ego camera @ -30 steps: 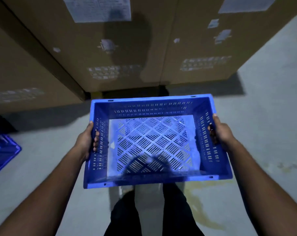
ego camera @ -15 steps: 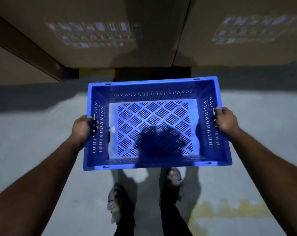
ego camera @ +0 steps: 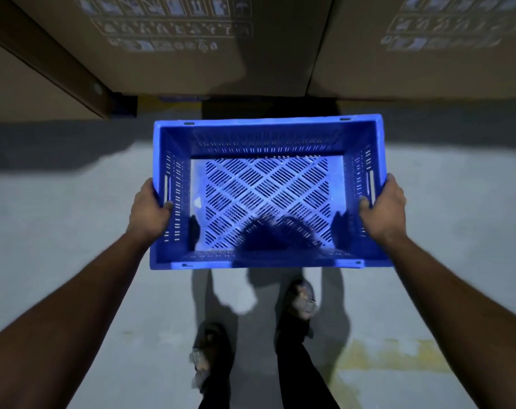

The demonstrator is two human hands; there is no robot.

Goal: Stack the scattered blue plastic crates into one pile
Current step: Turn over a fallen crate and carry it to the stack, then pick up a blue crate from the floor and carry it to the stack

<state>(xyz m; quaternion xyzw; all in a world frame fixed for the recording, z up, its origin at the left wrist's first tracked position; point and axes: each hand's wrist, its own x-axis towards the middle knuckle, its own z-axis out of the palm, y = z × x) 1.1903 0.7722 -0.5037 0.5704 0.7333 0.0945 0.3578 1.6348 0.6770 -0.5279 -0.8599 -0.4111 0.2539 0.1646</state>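
A blue plastic crate [ego camera: 267,137] with a slotted lattice bottom is held level in front of me, above the grey floor. My left hand [ego camera: 149,212] grips its left side wall, thumb over the rim by the handle slot. On the opposite wall my right hand [ego camera: 383,209] grips in the same way. The crate is empty. No other crate shows in this view.
Large brown cardboard boxes [ego camera: 191,54] stand close ahead, with printed symbol labels. My feet in sandals [ego camera: 301,302] are on the concrete floor [ego camera: 58,231] below the crate. A yellow painted mark [ego camera: 395,355] lies on the floor at the lower right.
The view tilted downward and closer to the boxes. The other blue crate at the left edge dropped out of view. Both hands kept their hold on the crate, and my feet stepped forward.
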